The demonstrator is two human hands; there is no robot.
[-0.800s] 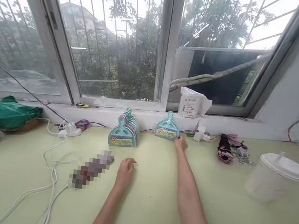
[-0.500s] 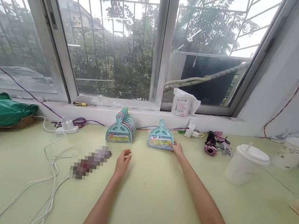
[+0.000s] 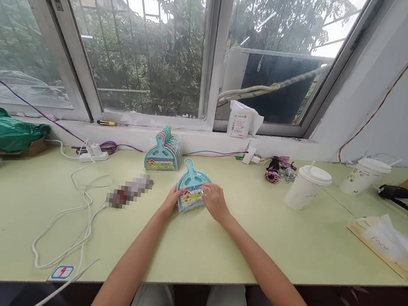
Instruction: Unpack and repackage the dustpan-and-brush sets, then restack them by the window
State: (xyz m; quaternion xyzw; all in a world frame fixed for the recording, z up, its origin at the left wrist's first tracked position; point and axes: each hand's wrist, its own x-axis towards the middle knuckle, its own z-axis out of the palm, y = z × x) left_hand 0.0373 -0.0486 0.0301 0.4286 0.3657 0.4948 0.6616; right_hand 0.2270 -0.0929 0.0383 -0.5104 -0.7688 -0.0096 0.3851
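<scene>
A light-blue dustpan set [image 3: 193, 178] in clear wrapping with a yellow label is tilted over the table, between my two hands. My left hand [image 3: 170, 201] grips its lower left edge. On its right side, my right hand [image 3: 215, 201] has its fingers bent and pressed at the wrapping near the label. Behind and to the left, a row of similar dustpan sets [image 3: 162, 152] stands upright against the wall under the window.
White cables [image 3: 88, 207] and a blurred-out item [image 3: 128, 191] lie on the left. A power strip [image 3: 93, 155] and green bag [image 3: 0, 130] are farther back. Lidded cups [image 3: 305, 187], a folded umbrella [image 3: 273, 171] and a tissue pack [image 3: 384, 243] are on the right.
The single dustpan set has come nearer and to the left, and is now tilted. My left hand has closed on its edge; my right hand has moved left with it. The view has tipped down.
</scene>
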